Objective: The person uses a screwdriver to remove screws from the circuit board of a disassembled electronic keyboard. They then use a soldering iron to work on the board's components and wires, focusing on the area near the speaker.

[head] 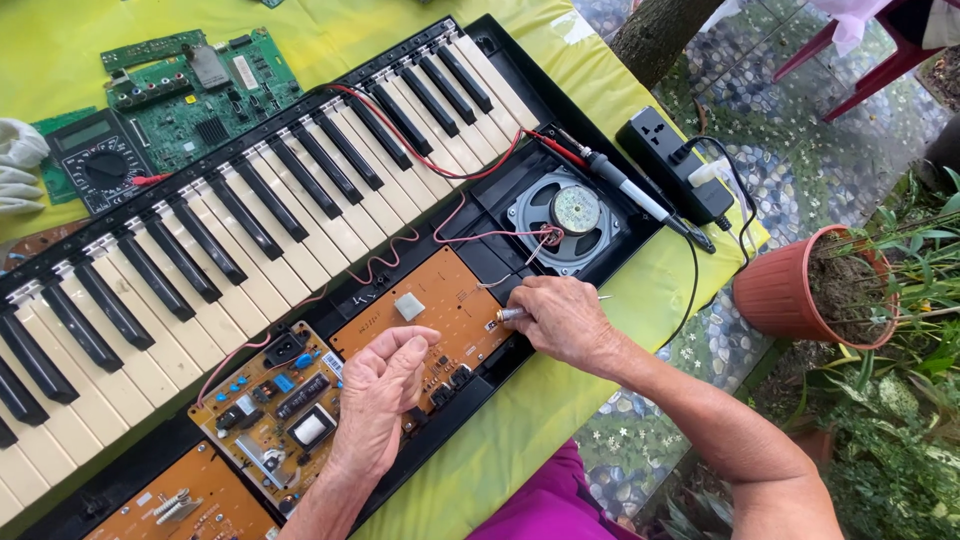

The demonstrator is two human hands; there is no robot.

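Observation:
An opened electronic keyboard lies across a yellow-green tablecloth, its orange circuit boards and round speaker exposed. My right hand grips a slim metal tool with its tip at the right edge of the orange board, just below the speaker. My left hand hovers over the same board with fingers curled and thumb against forefinger; whether it pinches something small is hidden. Thin red wires run from the boards to the speaker.
A soldering iron rests on the keyboard's right end beside a black power strip. A green circuit board and a multimeter lie at the far left. A terracotta pot stands off the table's right edge.

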